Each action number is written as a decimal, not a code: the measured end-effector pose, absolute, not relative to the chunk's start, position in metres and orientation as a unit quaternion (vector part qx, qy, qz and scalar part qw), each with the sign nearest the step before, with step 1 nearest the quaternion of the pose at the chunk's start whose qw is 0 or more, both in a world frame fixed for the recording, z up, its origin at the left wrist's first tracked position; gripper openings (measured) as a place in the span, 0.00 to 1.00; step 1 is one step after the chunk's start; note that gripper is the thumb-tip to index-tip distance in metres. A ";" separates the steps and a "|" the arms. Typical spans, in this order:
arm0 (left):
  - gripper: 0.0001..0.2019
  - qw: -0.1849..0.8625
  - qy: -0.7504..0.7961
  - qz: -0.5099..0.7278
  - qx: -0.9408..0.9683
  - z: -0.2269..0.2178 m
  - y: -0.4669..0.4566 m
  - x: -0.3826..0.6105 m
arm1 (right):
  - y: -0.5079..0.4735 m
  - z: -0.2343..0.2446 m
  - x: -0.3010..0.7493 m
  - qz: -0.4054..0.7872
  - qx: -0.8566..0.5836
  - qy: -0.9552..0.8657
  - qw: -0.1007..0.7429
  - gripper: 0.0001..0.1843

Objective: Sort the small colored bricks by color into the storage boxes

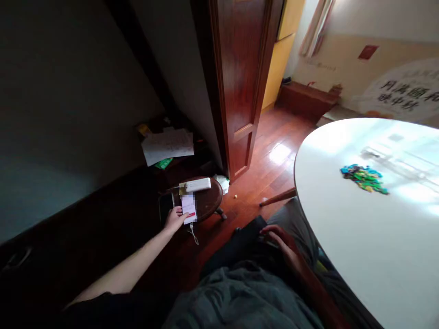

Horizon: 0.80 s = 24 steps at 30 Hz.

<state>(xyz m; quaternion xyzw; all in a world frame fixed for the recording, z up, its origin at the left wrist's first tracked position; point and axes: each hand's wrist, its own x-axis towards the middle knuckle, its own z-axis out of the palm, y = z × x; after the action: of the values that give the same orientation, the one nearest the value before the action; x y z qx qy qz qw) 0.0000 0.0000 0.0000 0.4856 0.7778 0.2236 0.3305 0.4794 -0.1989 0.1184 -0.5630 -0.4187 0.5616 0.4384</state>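
Observation:
At the left, my left hand point(174, 219) reaches down to a small dark wooden stool point(214, 196). Its thumb and fingers grip the edge of a pale badge card point(188, 206) with a red strip, partly blurred out by pixels. A thin white loop of cord point(194, 235) hangs from the card's lower end. Beside it lie a white box-shaped device point(198, 184) and a dark flat rectangle point(166, 204), perhaps a phone. My right hand point(276, 237) rests on my dark-clothed lap, fingers extended and holding nothing visible.
A white round table point(329, 196) stands at the right, bearing a pile of blue and green small pieces point(365, 178). Papers point(168, 145) lie on a dark surface behind the stool. A brown wooden door point(240, 82) rises ahead, above the reddish wooden floor point(270, 169).

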 end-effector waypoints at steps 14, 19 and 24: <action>0.20 0.284 0.776 0.241 0.509 0.040 -0.003 0.019 | -0.200 0.158 0.475 0.540 -0.583 -0.446 0.411 0.27; 0.21 0.252 0.683 0.305 0.614 0.099 0.023 0.068 | -0.246 0.242 0.504 0.532 -0.581 -0.511 0.344 0.24; 0.15 0.200 0.443 0.395 0.779 0.201 0.047 0.199 | -0.299 0.295 0.586 0.374 -0.655 -0.543 0.369 0.22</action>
<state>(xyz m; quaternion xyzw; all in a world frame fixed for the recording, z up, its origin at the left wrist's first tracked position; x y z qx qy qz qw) 0.1995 0.0467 0.2006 0.7793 0.4431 0.3953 0.2003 0.5856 -0.2994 0.2952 -0.6552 -0.5429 0.3741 0.3689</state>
